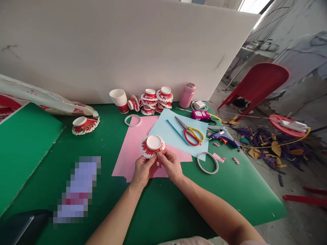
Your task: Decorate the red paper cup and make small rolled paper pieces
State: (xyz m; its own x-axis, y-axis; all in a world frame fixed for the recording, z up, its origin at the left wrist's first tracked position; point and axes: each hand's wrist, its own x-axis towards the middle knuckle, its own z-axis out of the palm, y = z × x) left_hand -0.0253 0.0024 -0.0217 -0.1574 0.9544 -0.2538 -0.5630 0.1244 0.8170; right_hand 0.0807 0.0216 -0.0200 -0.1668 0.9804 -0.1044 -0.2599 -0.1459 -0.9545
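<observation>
A red and white paper cup, its side cut into strips that fan outward, rests bottom up over pink paper. My left hand is closed at the cup's near edge, thumb and fingers pinching a strip. Close beside it, my right hand pinches the same near edge with thumb and forefinger. One strip hangs down between the two hands; its exact fold is partly hidden by the fingers. Light blue paper overlaps the pink sheet, bearing scissors and a blue pencil.
Along the white board stand stacked cups, several fringed cups and a pink bottle. Tape rolls, a glue gun and a purple device lie rightward. Another fringed cup sits left. A red chair stands beyond.
</observation>
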